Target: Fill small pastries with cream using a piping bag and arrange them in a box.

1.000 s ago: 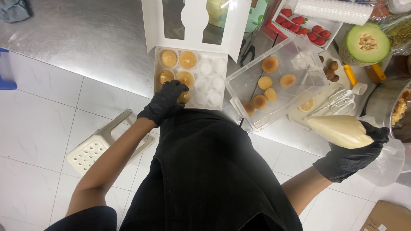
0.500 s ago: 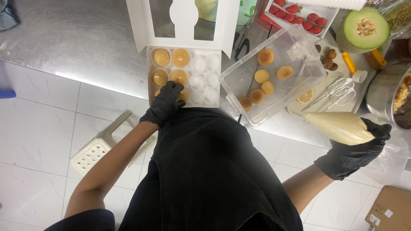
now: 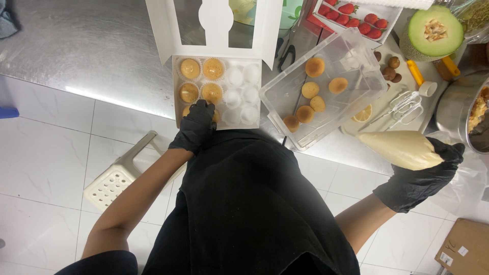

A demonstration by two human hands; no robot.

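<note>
I see the white cake box (image 3: 219,91) on the steel counter (image 3: 91,46); my left hand (image 3: 196,127) pinches a small cake (image 3: 214,116) into the box's near row. To the box's right, my right hand (image 3: 420,173) grips a full piping bag (image 3: 400,148). I think the next cake must drop straight into an empty cup.

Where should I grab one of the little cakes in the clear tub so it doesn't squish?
Probably from straight above, since the clear tub is open on top and its walls block the sides. Pinch a cake lightly around its round edge with your fingertips, not on the soft top. The right hand holds a piping bag, and the left hand is at the white box.
</note>
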